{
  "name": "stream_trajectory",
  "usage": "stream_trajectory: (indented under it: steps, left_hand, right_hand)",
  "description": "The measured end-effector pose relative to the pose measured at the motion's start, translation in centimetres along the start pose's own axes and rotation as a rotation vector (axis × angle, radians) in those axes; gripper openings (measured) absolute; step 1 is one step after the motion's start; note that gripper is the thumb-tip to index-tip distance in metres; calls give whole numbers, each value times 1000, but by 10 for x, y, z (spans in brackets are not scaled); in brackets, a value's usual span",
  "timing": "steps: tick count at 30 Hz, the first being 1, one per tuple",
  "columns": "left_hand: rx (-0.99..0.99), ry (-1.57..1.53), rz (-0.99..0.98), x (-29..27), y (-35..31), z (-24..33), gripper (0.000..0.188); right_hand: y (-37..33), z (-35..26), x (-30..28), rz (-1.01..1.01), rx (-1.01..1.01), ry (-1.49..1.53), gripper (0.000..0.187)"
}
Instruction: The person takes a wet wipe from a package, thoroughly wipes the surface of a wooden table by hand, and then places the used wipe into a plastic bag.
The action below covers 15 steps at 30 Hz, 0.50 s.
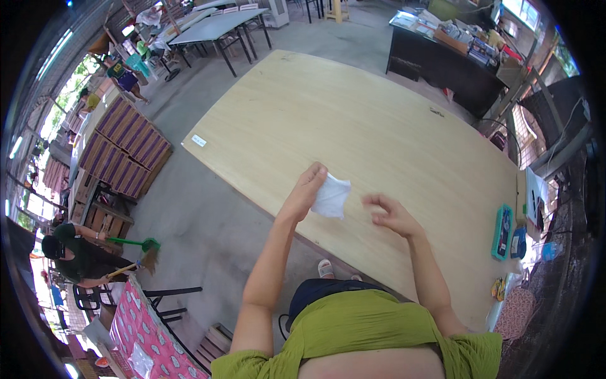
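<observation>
My left hand [307,189] is closed on one edge of a small white cloth [331,197], thumb uppermost. The cloth looks folded into a rough square and is held up over the near side of a large pale wooden table [353,120]. To its right, apart from the cloth, my right hand [394,216] hovers over the same tabletop. Nothing shows in that hand; its fingers are bent, slightly blurred, with a gap between thumb and forefinger.
A teal tray [502,232] and a blue tape roll [518,243] lie along the table's right edge. Stacked cartons [123,148] stand at left. Below them a person [79,252] holds a broom and green dustpan. A cluttered dark desk [442,60] is behind.
</observation>
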<state>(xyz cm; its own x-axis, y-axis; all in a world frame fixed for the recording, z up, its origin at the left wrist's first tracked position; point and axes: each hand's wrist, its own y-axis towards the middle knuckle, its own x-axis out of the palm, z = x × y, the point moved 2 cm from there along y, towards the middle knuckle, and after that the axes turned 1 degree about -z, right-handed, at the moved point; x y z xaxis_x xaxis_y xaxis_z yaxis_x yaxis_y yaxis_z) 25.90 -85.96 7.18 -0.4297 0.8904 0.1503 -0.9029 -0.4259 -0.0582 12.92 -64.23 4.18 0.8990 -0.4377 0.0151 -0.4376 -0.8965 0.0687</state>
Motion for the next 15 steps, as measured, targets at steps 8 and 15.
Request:
stream_trajectory:
  steps: [8, 15]
  left_hand:
    - [42, 651, -162, 24, -33, 37, 23]
    - [-127, -433, -9, 44, -44, -24, 23]
  right_hand:
    - [41, -9, 11, -190, 176, 239, 23]
    - [4, -18, 15, -220, 278, 490, 21]
